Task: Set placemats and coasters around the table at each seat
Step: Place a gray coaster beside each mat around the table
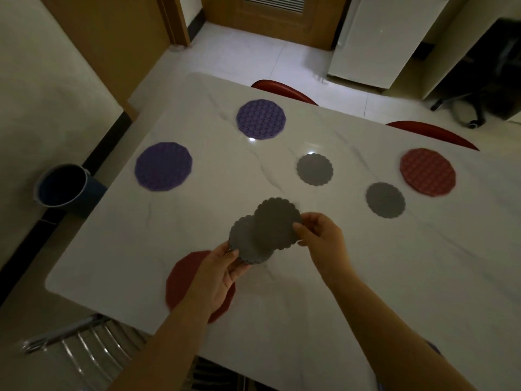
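Dim room, glossy table: the peel-off is the weak point

Marble-white table [366, 277] under poor light. Taking the tabletop as a clock with the person at 6, a red placemat [180, 280] lies nearest, at about 7, half hidden by the left hand [217, 275]. That hand pinches a small stack of grey coasters [248, 246] by its near edge, thumb on top. The right hand [318, 235] pinches the rim of the top coaster [277, 221], which is slid partway off the stack toward 12. Both are held above the table near its middle.

Further out, one laid coaster [385, 200] sits at 3 and another [315, 169] at 1. A second red placemat [427, 172] is at 2, and purple placemats lie at 10 [163, 166] and 12 [261, 119].

My worry is the separation. The scalloped discs look thin and alike, so two could come away together unnoticed in this gloom. The left hand's edge-only grip could also let the rest fan out and drop. On so shiny a surface, a coaster set down carelessly might skid away from its mat. The mats at 7 and 10 look to have no coaster beside them, so a miscount would leave a seat short.
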Tool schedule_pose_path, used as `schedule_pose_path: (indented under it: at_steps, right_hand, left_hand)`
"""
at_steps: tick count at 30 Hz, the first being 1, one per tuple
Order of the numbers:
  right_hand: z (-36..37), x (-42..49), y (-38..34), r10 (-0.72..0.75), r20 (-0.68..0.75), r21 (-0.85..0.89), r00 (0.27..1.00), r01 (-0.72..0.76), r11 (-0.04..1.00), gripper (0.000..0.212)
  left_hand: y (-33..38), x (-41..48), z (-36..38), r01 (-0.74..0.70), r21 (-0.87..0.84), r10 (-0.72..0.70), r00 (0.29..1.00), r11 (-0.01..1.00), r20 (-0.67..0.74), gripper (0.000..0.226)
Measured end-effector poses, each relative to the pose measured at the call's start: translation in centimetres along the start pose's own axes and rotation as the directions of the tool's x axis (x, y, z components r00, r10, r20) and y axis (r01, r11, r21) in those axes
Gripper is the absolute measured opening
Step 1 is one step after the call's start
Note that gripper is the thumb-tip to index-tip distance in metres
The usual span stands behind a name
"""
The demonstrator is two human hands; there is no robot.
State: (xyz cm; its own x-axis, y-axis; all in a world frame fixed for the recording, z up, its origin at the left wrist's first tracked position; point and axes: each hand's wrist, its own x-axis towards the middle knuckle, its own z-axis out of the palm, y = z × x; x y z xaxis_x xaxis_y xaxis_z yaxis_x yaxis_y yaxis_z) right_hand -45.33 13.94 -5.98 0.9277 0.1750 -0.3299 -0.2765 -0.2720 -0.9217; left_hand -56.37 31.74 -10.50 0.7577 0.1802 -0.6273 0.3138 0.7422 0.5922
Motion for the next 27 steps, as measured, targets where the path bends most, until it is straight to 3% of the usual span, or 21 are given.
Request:
schedule_pose_path:
  at_steps: [6, 13, 21, 27]
  right_hand:
    - [0.3, -1.0, 2.4, 0.142, -0.035, -0.023, 0.989, -0.142, 0.99, 0.016]
    - [-0.1, -1.7, 3.0, 0.15, -0.068, -0.01, 0.986, -0.151, 0.988, 0.012]
    - [0.2, -2.3, 3.3, 0.101, -0.124, -0.135, 0.987, -0.117, 0.984, 0.01]
    - [0.0, -0.5, 3.0, 0.096, -0.077, -0.237, 0.992, -0.112, 0.965, 0.017]
  left_hand:
    - [-0.8, -0.3, 1.7, -0.002, 0.02, 0.001, 0.998, 1.0, 0.064, 0.033]
    - [-1.5, -0.5, 2.4, 0.049, 0.075, -0.056, 0.994, 0.996, 0.09, 0.028]
    - [-1.8, -0.7, 2.7, 0.086, 0.069, -0.093, 0.99, 0.994, 0.106, 0.03]
    - [-1.7, 0.0, 2.8, 0.038, 0.122, -0.046, 0.997, 0.992, 0.067, 0.037]
